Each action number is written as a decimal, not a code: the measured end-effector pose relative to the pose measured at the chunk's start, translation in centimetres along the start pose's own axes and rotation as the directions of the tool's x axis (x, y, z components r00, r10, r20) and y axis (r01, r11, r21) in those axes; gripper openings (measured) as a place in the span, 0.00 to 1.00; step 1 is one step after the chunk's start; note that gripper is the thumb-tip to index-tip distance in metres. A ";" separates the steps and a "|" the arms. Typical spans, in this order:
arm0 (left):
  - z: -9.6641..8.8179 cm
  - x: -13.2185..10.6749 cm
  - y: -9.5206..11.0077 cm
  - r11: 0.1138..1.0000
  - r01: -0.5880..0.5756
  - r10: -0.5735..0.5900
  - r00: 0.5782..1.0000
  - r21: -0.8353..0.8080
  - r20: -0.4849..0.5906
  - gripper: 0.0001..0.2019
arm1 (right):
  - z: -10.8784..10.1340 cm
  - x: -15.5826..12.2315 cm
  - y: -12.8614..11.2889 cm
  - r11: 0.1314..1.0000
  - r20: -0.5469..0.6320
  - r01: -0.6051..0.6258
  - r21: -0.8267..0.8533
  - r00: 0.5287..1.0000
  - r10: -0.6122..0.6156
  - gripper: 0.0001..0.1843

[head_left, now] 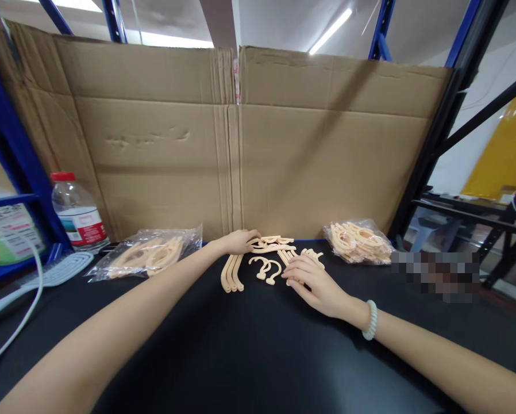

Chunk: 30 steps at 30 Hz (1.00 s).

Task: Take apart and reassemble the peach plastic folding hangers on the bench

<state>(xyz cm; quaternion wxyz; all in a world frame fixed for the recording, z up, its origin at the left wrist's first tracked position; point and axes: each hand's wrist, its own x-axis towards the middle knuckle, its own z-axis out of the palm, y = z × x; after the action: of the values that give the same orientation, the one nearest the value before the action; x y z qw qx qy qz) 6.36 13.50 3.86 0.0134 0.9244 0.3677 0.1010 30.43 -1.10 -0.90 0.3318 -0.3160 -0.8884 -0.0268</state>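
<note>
1. Head view: tall brown corrugated cardboard panels (318, 144) stand along the back edge of the work surface.
2. Before them spreads a smooth matte-black tabletop (249, 356), carrying everything below.
3. A clear, crinkled plastic bag of beige curved pieces (189, 237) lies left of the work; a smaller clear plastic bag of beige pieces (376, 227) sits to its right.
4. At far left stands a transparent bottle with a red cap and a red-and-blue label (83, 225).
5. The left hand (241, 241) reaches to the back of the table, its fingers bent over the left end of a loose heap of beige flat curved pieces (273, 247). That heap lies to the right of these fingers, its long pieces running mostly crosswise. Whether the fingers are closed on one I cannot tell.
6. The right hand (320, 284) is palm down, fingers extended and thumb apart, over a group of beige slender strips (286, 256); whether it grips any is hidden.
7. Three beige curved arm-like strips (232, 273) lie side by side just in front of the left hand, the nearer one, with long axes pointing away from the person.
8. Smallest, two beige question-mark-shaped hooks (273, 273) lie between these strips and the right hand, apart from both.
</note>
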 end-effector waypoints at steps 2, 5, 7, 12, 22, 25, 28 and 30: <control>0.4 0.3 -0.5 0.999 -0.039 0.040 0.998 -0.014 0.055 0.14 | 0.0 -0.1 0.1 1.000 -0.012 -0.019 0.007 1.000 0.019 0.10; 0.8 0.3 -1.2 0.998 -0.065 0.066 0.995 -0.015 0.079 0.12 | 0.0 -0.1 0.3 0.999 -0.016 -0.040 0.010 0.999 0.041 0.09; 1.0 0.4 -1.5 0.997 -0.072 0.073 0.994 -0.008 0.076 0.11 | 0.0 -0.1 0.3 0.999 -0.021 -0.054 0.010 0.998 0.054 0.09; 1.2 0.1 -2.0 0.996 -0.093 0.093 0.996 0.004 0.008 0.10 | 0.0 -0.1 0.4 0.997 -0.056 -0.076 0.034 0.995 0.078 0.09; -0.9 -4.1 1.3 0.992 -0.118 0.091 0.920 -0.049 -0.381 0.08 | -0.2 0.2 0.5 0.846 -0.179 -0.321 0.426 0.887 0.427 0.14; -1.0 -7.2 4.4 0.986 -0.153 0.111 0.896 -0.063 -0.429 0.09 | -0.3 0.4 -0.4 0.527 0.002 -0.429 0.733 0.777 0.630 0.23; -0.1 -10.4 7.1 0.977 -0.198 0.144 0.888 -0.080 -0.437 0.08 | -0.3 0.6 -1.8 0.214 0.236 -0.455 0.864 0.744 0.625 0.22; 0.8 -12.1 8.3 0.970 -0.227 0.164 0.880 -0.091 -0.446 0.06 | -0.3 0.6 -2.8 0.131 0.311 -0.465 0.876 0.751 0.583 0.20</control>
<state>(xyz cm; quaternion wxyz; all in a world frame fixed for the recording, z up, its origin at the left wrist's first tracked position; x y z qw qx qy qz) 3.54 -0.75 1.77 -0.0144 0.9075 0.2578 0.3312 28.67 -3.08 0.13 0.4818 -0.3602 -0.5535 0.5760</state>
